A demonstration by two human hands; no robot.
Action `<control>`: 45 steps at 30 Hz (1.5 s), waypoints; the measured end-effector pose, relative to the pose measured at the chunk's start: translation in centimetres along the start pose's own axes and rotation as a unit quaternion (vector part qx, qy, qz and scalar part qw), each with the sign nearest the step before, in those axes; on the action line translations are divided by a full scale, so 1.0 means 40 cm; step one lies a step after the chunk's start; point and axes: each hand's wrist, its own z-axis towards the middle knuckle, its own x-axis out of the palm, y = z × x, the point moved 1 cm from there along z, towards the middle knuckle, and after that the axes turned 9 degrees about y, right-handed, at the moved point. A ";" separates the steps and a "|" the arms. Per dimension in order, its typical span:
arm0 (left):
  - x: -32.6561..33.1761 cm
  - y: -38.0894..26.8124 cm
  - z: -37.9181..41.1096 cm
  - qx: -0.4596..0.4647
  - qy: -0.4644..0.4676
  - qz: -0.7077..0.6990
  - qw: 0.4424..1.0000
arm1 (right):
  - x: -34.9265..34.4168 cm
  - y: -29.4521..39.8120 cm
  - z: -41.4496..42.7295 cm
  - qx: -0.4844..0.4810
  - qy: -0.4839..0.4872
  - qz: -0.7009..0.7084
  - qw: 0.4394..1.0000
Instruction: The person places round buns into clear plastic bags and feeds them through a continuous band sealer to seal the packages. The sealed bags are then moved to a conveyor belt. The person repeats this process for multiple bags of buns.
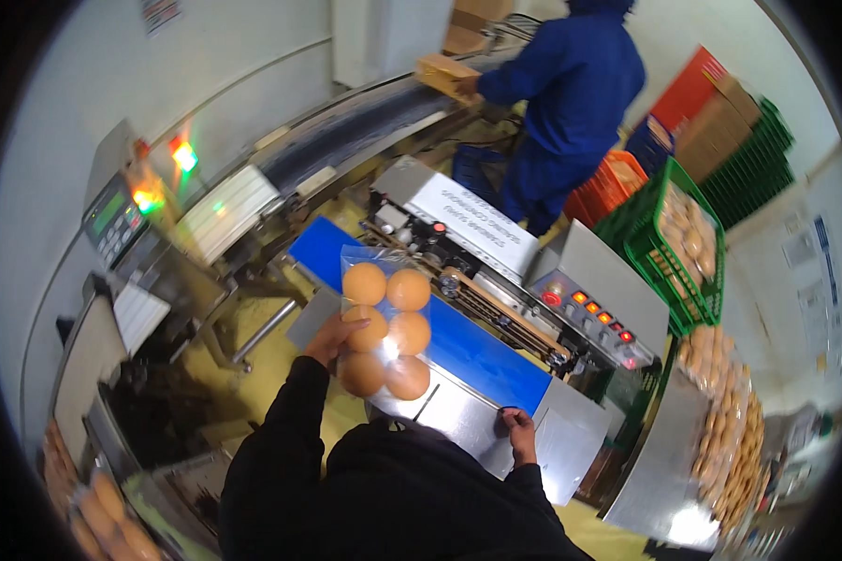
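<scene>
My left hand (338, 338) grips a clear plastic bag of round, golden-brown buns (408, 333) by its left side. The buns lie in two columns, and the bag is raised over a blue conveyor belt (491, 350) and a metal plate. My right hand (522, 433) is at the belt's near edge, above the metal plate (456, 410), fingers drawn together by a small dark piece. Whether they pinch that piece is unclear. Beyond the belt stands a continuous band sealer (463, 217) with a control box (600, 294) showing lit red-orange displays.
A co-worker in blue (568, 91) handles a package at a dark conveyor (351, 133). Left is a control panel (116, 217) with lit lamps. Right are a green crate (673, 280) of bagged buns and a metal table (663, 449) bearing more bags. Bagged buns (116, 519) lie lower left.
</scene>
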 end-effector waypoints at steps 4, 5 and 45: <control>-0.034 0.205 -0.075 0.209 -0.038 0.250 0.945 | 0.106 0.070 0.056 -0.029 0.189 0.012 0.981; 0.049 0.177 -0.096 0.124 -0.064 0.141 0.980 | 0.130 0.088 0.067 -0.012 0.216 0.020 0.976; -1.351 -0.347 -1.273 0.354 -0.815 -0.163 0.429 | 1.042 0.397 0.017 0.017 0.351 -0.110 0.930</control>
